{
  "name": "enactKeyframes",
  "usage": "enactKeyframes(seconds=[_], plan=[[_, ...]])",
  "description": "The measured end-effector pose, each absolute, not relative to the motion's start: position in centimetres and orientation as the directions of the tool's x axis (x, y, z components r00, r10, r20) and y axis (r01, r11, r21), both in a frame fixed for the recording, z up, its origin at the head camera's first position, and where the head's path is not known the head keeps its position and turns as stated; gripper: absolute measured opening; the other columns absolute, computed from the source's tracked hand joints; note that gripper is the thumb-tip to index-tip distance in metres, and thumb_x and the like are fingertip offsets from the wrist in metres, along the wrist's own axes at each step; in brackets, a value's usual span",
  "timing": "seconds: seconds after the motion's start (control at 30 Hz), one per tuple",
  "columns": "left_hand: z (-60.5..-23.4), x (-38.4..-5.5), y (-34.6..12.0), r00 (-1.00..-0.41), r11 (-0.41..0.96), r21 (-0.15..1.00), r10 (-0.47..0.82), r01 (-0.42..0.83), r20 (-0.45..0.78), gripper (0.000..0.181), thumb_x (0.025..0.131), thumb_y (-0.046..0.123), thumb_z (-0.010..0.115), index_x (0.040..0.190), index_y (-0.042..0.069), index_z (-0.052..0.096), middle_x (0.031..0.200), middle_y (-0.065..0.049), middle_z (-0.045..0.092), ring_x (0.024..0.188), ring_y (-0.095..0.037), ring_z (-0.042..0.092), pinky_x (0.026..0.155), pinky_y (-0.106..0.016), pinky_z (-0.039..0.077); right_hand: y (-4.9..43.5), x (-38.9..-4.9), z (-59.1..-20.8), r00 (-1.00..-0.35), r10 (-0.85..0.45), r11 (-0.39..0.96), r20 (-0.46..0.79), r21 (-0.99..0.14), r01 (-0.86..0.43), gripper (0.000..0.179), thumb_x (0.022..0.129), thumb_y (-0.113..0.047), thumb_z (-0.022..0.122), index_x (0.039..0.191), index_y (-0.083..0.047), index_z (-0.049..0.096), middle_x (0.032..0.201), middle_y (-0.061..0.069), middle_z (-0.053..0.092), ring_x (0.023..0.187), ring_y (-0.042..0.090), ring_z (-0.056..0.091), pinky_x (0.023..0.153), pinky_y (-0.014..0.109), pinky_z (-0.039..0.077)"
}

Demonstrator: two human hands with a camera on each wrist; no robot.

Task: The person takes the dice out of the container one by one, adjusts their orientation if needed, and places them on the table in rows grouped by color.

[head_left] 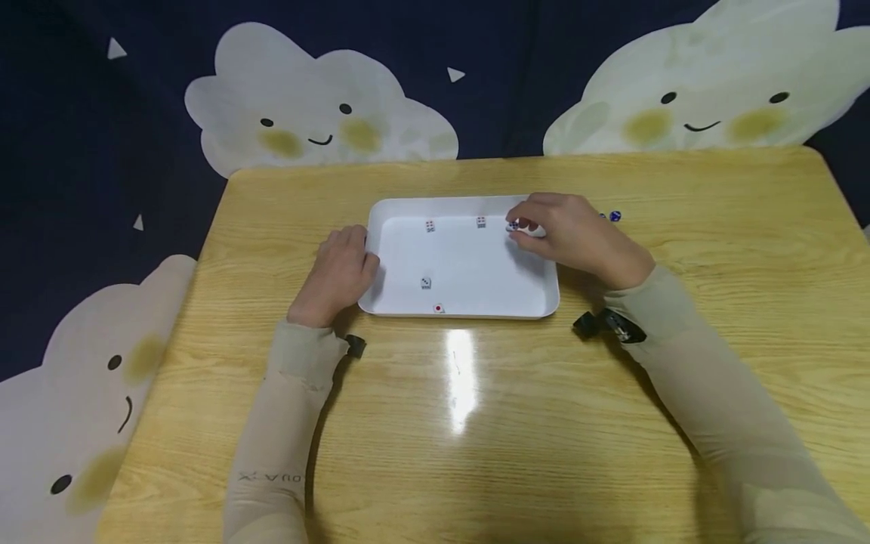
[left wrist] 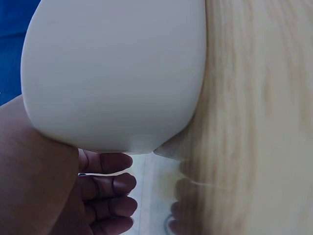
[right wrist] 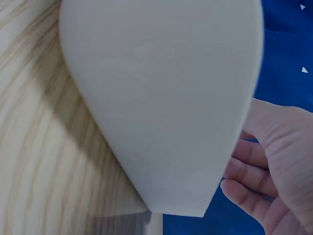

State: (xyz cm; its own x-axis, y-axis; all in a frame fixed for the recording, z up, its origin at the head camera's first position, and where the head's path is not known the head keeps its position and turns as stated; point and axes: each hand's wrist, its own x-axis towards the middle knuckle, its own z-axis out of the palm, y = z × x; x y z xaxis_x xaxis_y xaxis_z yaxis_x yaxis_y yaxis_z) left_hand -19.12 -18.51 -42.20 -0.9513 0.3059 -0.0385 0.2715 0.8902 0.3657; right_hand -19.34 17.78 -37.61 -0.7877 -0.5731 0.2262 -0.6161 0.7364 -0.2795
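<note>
A shallow white tray (head_left: 476, 295) lies on the table, seen from its outer wall in both wrist views. My left hand (head_left: 337, 273) grips its left end, with the thumb over the rim and the fingers outside. Over the tray's far right part, my right hand (head_left: 567, 234) pinches a small blue die (head_left: 513, 225) between thumb and fingertips. White dice stand in the tray: one (head_left: 430, 226) at far left, one (head_left: 481, 222) at far middle, one (head_left: 426, 282) nearer the front. Another (head_left: 438, 308) with a red pip sits by the front wall. The wall hides the pinch in the right wrist view.
Blue dice (head_left: 615, 216) lie on the wooden table (head_left: 516, 423) right of the tray, one partly hidden by my right hand. Small black devices (head_left: 587, 325) sit at both wrists. A dark curtain with cloud faces (head_left: 326, 113) hangs behind the table.
</note>
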Motion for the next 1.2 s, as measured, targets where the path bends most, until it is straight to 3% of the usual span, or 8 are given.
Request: enactKeyframes(seconds=[0.37,0.77,1.2], plan=[[-42.2,-19.1,-18.1,-0.950,0.882,0.375,0.313,0.285,-0.015,0.023,0.096,0.017,0.038,0.101,-0.002,0.050,0.092,-0.017,0.051,0.091,-0.038,0.047,0.084,-0.046,0.038,19.9,-18.7,-38.0,-0.748,-0.593,0.712,0.298,-0.240,-0.660,0.017,0.091,-0.012,0.075,0.106,-0.004,0.075,0.091,0.011,0.074,0.070,0.018,0.060,0.065,0.039,0.051],[-42.3,-19.0,-18.3,-0.952,0.876,0.394,0.305,0.278,-0.006,0.029,0.096,0.018,0.036,0.104,-0.005,0.052,0.096,-0.019,0.053,0.095,-0.041,0.048,0.087,-0.051,0.038,20.9,-18.8,-37.8,-0.741,-0.589,0.700,0.323,-0.254,-0.667,0.018,0.092,-0.012,0.074,0.106,-0.001,0.074,0.093,0.014,0.074,0.074,0.022,0.066,0.069,0.042,0.056],[-42.4,-19.1,-18.3,-0.949,0.869,0.395,0.316,0.298,0.021,0.026,0.096,0.018,0.037,0.099,-0.003,0.051,0.091,-0.017,0.051,0.091,-0.040,0.048,0.083,-0.048,0.037,21.8,-18.6,-37.2,-0.793,-0.548,0.754,0.267,-0.254,-0.606,0.019,0.091,-0.013,0.075,0.106,-0.001,0.074,0.088,0.011,0.072,0.077,0.021,0.065,0.071,0.040,0.055]])
